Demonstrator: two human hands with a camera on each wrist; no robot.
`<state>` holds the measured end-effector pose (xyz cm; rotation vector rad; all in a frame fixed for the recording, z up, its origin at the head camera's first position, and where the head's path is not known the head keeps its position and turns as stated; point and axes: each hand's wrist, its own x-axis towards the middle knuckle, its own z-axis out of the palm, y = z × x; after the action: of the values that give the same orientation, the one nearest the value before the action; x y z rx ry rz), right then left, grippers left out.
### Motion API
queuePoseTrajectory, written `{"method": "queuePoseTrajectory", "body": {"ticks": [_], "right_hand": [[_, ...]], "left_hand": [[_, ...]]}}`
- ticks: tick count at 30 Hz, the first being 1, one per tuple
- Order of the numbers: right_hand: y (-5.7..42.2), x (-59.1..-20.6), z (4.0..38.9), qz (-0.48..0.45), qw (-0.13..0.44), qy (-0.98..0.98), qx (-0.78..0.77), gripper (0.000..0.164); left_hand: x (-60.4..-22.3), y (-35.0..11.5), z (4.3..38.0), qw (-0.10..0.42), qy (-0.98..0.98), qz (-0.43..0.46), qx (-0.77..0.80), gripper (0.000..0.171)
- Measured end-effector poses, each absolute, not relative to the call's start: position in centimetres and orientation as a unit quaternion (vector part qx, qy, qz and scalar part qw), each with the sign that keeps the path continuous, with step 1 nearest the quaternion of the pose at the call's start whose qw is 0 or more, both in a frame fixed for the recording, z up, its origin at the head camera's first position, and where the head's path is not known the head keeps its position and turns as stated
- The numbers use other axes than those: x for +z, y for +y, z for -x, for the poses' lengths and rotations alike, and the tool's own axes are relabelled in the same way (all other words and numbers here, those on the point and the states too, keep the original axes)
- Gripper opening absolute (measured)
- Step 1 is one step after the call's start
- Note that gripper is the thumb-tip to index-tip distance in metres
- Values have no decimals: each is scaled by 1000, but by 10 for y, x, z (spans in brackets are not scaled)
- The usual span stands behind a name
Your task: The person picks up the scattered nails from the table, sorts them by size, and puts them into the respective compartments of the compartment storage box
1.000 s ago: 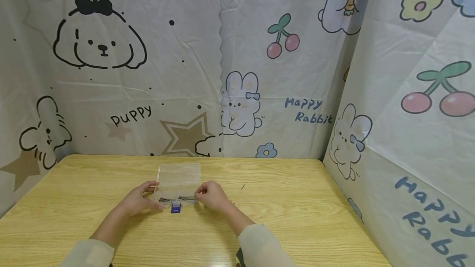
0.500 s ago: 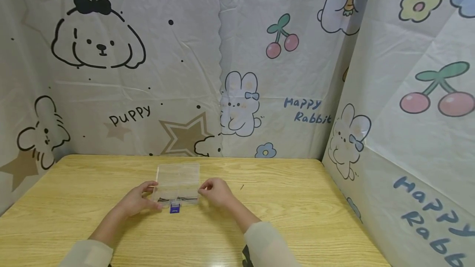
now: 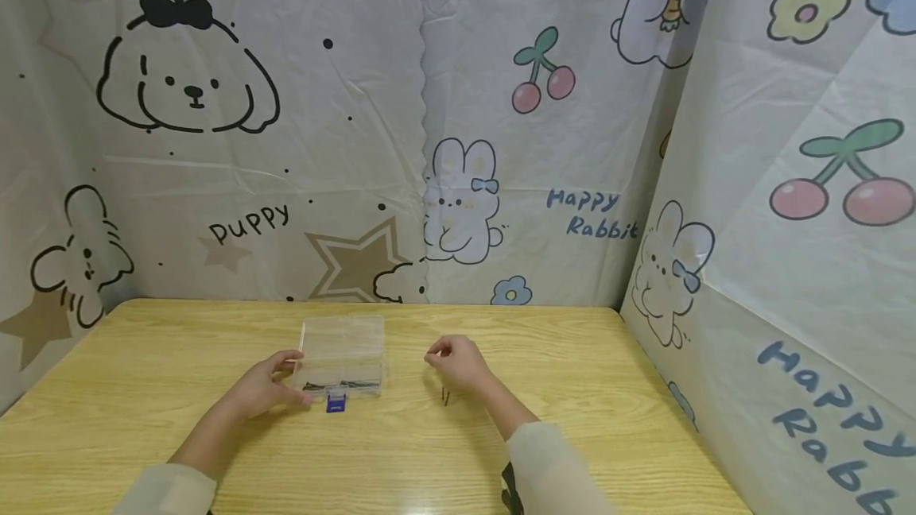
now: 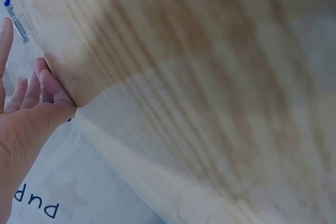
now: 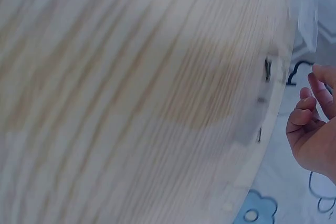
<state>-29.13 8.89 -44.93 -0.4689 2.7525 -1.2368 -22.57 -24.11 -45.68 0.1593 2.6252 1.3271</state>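
Observation:
A clear plastic box point(image 3: 343, 346) stands on the table with its lid raised and a blue latch point(image 3: 335, 403) at the front. Thin dark pin-like pieces point(image 3: 359, 384) lie inside along the front. My left hand point(image 3: 266, 385) holds the box's left side, thumb near the front corner, fingers behind. To the right of the box, my right hand point(image 3: 461, 362) hovers with thumb and forefinger close together; nothing shows between them. Just below that hand, two similar dark pins point(image 3: 445, 396) lie on the wood. The right wrist view has another single pin point(image 5: 260, 135) beside the hand point(image 5: 315, 135).
The light wooden table point(image 3: 401, 459) ends at a printed cloth backdrop point(image 3: 343, 141) along the back. A second cloth wall point(image 3: 787, 276) closes off the right side.
My right hand has moved right, away from the box's right edge, uncovering that edge and the two pins below it. The left hand keeps its hold on the box.

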Motion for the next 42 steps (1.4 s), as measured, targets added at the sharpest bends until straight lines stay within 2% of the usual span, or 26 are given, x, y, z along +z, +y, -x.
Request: {"method": "queuePoseTrajectory", "body": {"ticks": [22,30,34,42], "right_hand": [[156,-469,306,83,6,913,-399,12],[161,-472,301,112,-3,908,-404,14],[157,-475,306,95,3,918,-385,13],[148,-470,306,106,12,942,-318,21]], "left_hand": [[-456,-241,224,102,882,-57,456,90],[-457,-240,225,99,882,-61,457,91],[-457,-240,225,100,880,-62,460,90],[-457,-241,225,99,881,-56,460,91]]}}
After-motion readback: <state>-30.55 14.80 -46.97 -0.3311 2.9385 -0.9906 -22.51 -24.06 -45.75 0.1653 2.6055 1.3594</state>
